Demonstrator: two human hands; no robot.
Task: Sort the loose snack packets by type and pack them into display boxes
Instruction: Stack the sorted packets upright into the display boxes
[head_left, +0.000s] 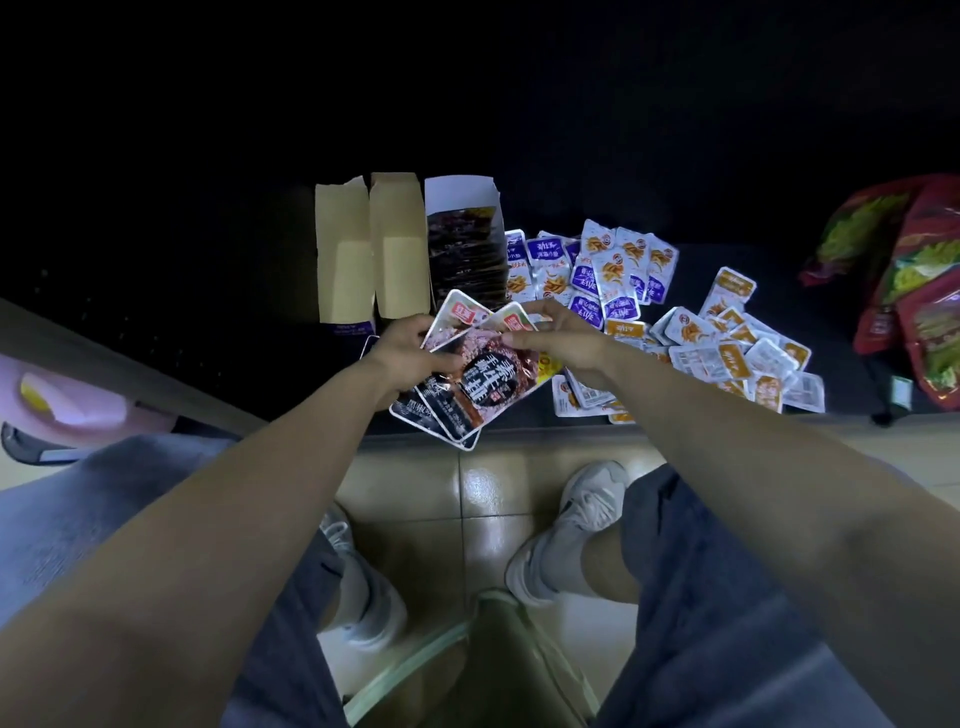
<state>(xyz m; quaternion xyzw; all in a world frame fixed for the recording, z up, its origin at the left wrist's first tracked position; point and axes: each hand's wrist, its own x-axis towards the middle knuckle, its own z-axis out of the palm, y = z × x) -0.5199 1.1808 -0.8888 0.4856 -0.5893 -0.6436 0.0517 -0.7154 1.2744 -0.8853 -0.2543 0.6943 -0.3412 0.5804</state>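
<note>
My left hand (402, 358) and my right hand (558, 345) both grip a fanned stack of dark steak-picture packets (480, 376) over the near edge of a black surface. Behind them stand three display boxes: two brown ones with nothing inside (345, 260) (397, 244) and a white one (457, 192) filled with dark packets (470, 254). Loose purple packets (587, 278) and orange packets (727, 343) lie in heaps to the right.
Large red snack bags (914, 291) sit at the far right. A pink object (62, 405) lies low on the left. Below are my knees, grey shoes (566, 525) and a tiled floor (457, 499). The back of the scene is dark.
</note>
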